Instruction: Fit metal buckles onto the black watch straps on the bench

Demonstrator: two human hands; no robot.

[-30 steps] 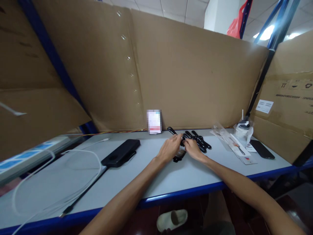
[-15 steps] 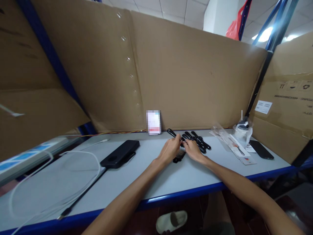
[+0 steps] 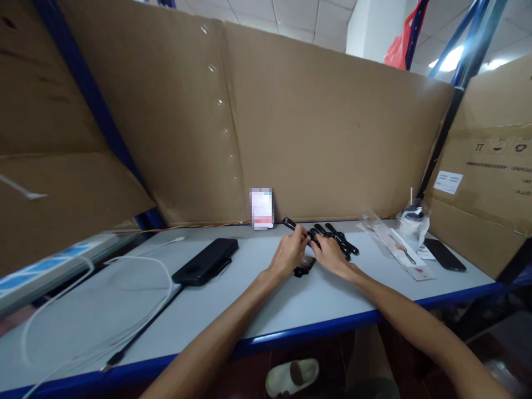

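Observation:
My left hand (image 3: 290, 252) is closed around a glossy black handle (image 3: 288, 223) whose rounded end sticks out up and to the left. The handle's other end is hidden among my fingers. My right hand (image 3: 329, 255) meets it there, fingertips pinched together; whatever they grip is too small to make out. Just behind and beside my right hand lies a pile of similar black handles (image 3: 341, 238), some crossing each other. Under my hands, on the table (image 3: 249, 299), rests a small dark piece (image 3: 305, 267) with a partly clear or brownish part, its kind unclear.
Left of my hands lie a black power bank (image 3: 206, 261) and a looped white cable (image 3: 160, 266). Flat packages (image 3: 409, 260), a plastic cup (image 3: 411, 224) and a black phone (image 3: 444, 255) are on the right. A blurred-out card (image 3: 261, 208) leans against the cardboard wall (image 3: 332, 138).
The hands stay close together with the fingers shifting slightly around the handle. The handle's visible end has moved a little left. The view has shifted very slightly.

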